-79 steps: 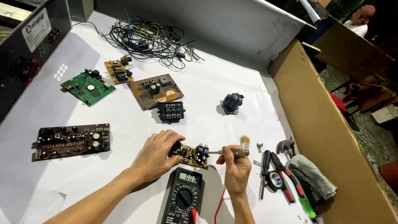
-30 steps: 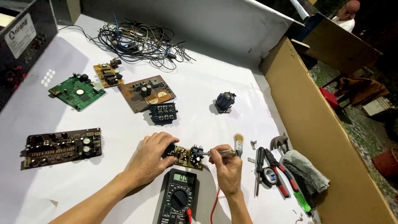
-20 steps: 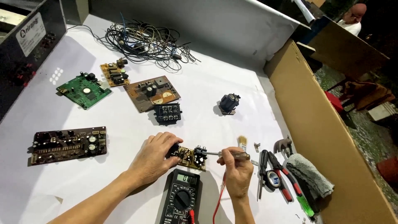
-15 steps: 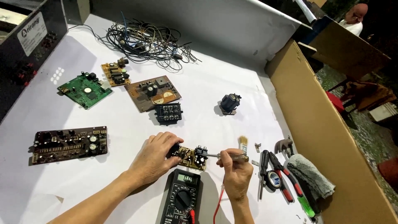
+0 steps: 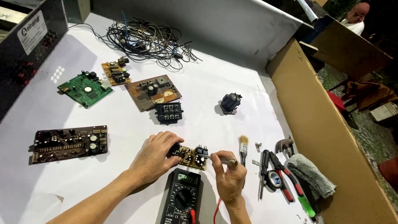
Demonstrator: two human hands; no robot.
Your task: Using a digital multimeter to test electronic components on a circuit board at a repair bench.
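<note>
Left hand [image 5: 154,161]: lying palm-down on the white tabletop [image 5: 207,103], fingers curled and pressing on the left end of a small tan circuit board [image 5: 191,156], holding it flat.
Right hand [image 5: 229,179]: fingers closing around a slim metal-tipped tool [image 5: 220,159], its tip touching the board's right edge.
Small circuit board: sitting near the front of the tabletop, between both hands, just above a black multimeter [image 5: 181,202].
Multimeter: lying face-up between the forearms, a red lead [image 5: 216,207] running beside the right wrist.
Right of the hands: a small paintbrush [image 5: 243,149], red-handled pliers [image 5: 282,174] and a grey cloth [image 5: 311,179] are lying close together.
Farther back: a long dark board [image 5: 68,143], a green board [image 5: 85,88], a brown board [image 5: 152,91], a black connector block [image 5: 168,112] and a tangle of wires [image 5: 145,39] are lying well apart from the hands.
</note>
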